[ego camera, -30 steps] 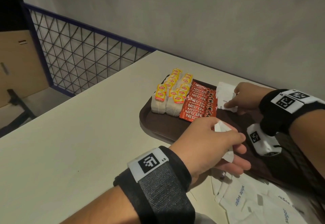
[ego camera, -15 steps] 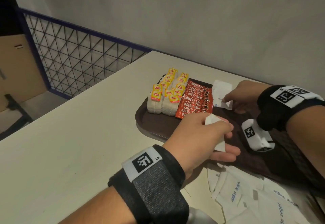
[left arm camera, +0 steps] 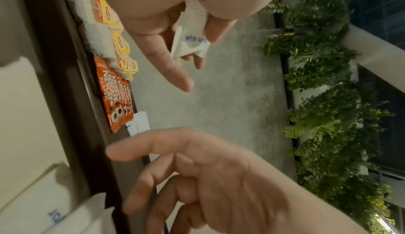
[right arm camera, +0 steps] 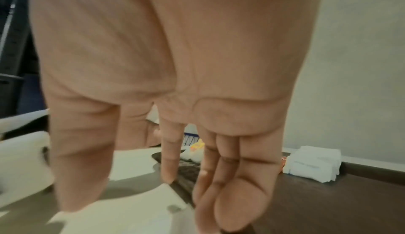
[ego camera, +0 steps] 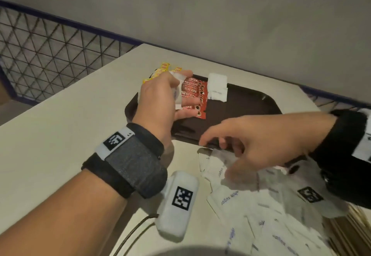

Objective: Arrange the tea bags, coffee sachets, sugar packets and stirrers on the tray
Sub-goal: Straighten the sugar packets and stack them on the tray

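The bench [ego camera: 60, 145] carries a brown tray [ego camera: 241, 109] at its far side. On the tray lie tea bags [left arm camera: 105, 15], then coffee sachets [ego camera: 193, 93], then a small stack of sugar packets [ego camera: 217, 88]. Loose sugar packets [ego camera: 251, 205] lie heaped on the bench, near the tray's front rim. My left hand [ego camera: 160, 99] pinches one packet [left arm camera: 192, 40] above the sachets. My right hand [ego camera: 261, 141] hovers over the heap, fingers loosely spread, holding nothing.
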A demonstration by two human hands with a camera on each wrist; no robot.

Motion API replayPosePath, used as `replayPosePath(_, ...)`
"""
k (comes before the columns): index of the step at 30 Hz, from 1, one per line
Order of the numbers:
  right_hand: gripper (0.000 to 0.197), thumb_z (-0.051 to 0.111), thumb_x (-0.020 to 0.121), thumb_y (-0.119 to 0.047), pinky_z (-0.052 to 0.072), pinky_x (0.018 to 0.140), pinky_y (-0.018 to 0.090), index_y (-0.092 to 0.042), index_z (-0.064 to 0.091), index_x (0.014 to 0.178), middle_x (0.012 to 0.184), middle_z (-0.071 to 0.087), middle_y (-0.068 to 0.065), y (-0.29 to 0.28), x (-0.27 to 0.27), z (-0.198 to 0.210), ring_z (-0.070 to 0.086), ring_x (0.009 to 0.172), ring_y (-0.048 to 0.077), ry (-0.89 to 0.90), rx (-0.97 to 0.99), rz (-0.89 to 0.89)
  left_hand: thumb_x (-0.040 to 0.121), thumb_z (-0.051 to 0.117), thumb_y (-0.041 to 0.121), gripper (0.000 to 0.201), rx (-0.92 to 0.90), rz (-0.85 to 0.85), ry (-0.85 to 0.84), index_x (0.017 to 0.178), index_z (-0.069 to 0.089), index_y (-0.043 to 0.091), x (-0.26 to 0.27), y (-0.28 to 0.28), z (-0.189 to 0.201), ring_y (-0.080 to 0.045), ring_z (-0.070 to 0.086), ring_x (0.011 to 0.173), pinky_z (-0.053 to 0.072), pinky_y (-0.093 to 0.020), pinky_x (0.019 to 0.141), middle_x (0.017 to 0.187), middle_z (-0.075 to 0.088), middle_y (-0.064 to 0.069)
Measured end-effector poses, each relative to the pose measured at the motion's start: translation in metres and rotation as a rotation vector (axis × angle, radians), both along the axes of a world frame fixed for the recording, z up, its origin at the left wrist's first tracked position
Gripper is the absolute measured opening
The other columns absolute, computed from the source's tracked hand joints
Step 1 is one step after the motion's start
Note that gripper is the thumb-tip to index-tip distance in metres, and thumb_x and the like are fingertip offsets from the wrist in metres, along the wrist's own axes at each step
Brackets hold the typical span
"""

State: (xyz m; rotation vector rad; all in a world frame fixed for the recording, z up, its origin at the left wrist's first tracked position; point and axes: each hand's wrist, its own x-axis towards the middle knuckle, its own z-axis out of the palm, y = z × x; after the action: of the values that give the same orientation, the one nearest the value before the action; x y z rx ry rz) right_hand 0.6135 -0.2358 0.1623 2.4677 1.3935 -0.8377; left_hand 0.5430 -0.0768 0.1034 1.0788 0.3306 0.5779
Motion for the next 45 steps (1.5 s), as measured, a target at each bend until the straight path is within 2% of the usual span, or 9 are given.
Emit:
replayPosePath(3,0.089,0.084,0.07,-0.058,0.056,0.087,0.034,-0.061,0.028,0.139,0.117,0.04,-0.02,-0.011,-0.014,-0.006,0.056,0.105,0.011,-0.031,-0.091,0.029,0.103,0.032,0.015,0.045,0.041,-0.05,0.025,0.108,0.077,0.015,-0.004,-0.008,0.001,-0.023,0.074,0.075,0.059,-0.028,0.053,0.088,0.078,-0.006)
replayPosePath(7,0.092,0.086,0.063,-0.063,0.059,0.083,0.036,-0.056,0.032,0.137,0.116,0.037,-0.019,-0.018,-0.024,-0.019,0.057,0.098,0.012,-0.091,-0.116,0.034,0.104,0.03,0.017,0.047,0.094,-0.117,0.058,0.111,0.076,0.016,-0.007,-0.018,0.002,-0.021,0.073,0.074,0.059,-0.028,0.055,0.096,0.072,-0.006)
replayPosePath(17,0.043,0.084,0.08,-0.038,0.05,0.08,0.026,-0.031,0.055,0.112,0.11,0.051,-0.01,-0.026,-0.04,-0.033,0.052,0.095,0.011,-0.23,0.084,0.073,0.103,0.032,0.017,0.041,0.05,-0.117,0.098,0.128,0.063,0.008,-0.007,-0.019,0.0,-0.022,0.071,0.069,0.057,-0.028,0.051,0.096,0.067,-0.009)
replayPosePath(22,0.025,0.077,0.087,-0.039,0.049,0.076,0.024,-0.035,0.057,0.101,0.103,0.047,-0.013,-0.036,-0.04,-0.026,0.051,0.087,0.009,-0.206,0.222,0.027,0.1,0.031,0.011,0.029,0.019,-0.123,0.09,0.108,0.058,0.006,-0.01,-0.018,0.004,-0.021,0.067,0.057,0.054,-0.026,0.048,0.086,0.064,-0.013)
replayPosePath(30,0.007,0.076,0.087,-0.036,0.056,0.065,0.022,-0.036,0.07,0.092,0.087,0.072,-0.019,-0.052,-0.028,-0.012,0.069,0.079,0.003,0.058,0.436,-0.26,0.102,0.038,0.009,0.022,0.134,-0.229,0.166,0.108,0.059,0.01,-0.009,-0.021,0.003,-0.024,0.071,0.068,0.058,-0.031,0.055,0.092,0.073,-0.014)
replayPosePath(34,0.019,0.078,0.082,-0.027,0.063,0.078,0.043,-0.025,0.074,0.101,0.095,0.078,0.0,-0.056,-0.026,-0.011,0.075,0.086,0.023,0.256,0.681,-0.42,0.101,0.046,0.008,0.02,0.174,-0.272,0.177,0.111,0.064,0.006,-0.005,-0.022,-0.002,-0.024,0.072,0.068,0.058,-0.031,0.056,0.09,0.078,-0.012)
replayPosePath(36,0.031,0.075,0.075,-0.024,0.063,0.08,0.039,-0.02,0.073,0.106,0.099,0.079,0.003,-0.057,-0.026,-0.01,0.075,0.093,0.027,0.423,0.863,-0.508,0.101,0.049,0.006,0.016,0.161,-0.316,0.189,0.102,0.065,0.005,-0.004,-0.023,-0.005,-0.028,0.074,0.077,0.06,-0.035,0.065,0.089,0.076,-0.014)
replayPosePath(38,0.039,0.071,0.074,-0.018,0.061,0.084,0.038,-0.015,0.069,0.112,0.104,0.079,0.004,-0.056,-0.025,-0.01,0.075,0.098,0.026,0.597,1.009,-0.592,0.102,0.052,0.008,0.018,0.153,-0.416,0.186,0.112,0.064,-0.002,-0.004,-0.026,-0.009,-0.038,0.072,0.1,0.055,-0.045,0.079,0.108,0.072,-0.027)
replayPosePath(45,0.025,0.062,0.094,-0.002,0.05,0.105,0.054,-0.007,0.067,0.117,0.111,0.077,0.007,-0.04,-0.018,-0.038,0.074,0.105,0.026,0.71,1.321,-0.845,0.107,0.033,0.056,0.045,0.105,-0.628,0.212,0.132,0.064,0.035,-0.01,-0.03,-0.007,-0.035,0.069,0.118,0.062,-0.046,0.076,0.124,0.074,-0.006)
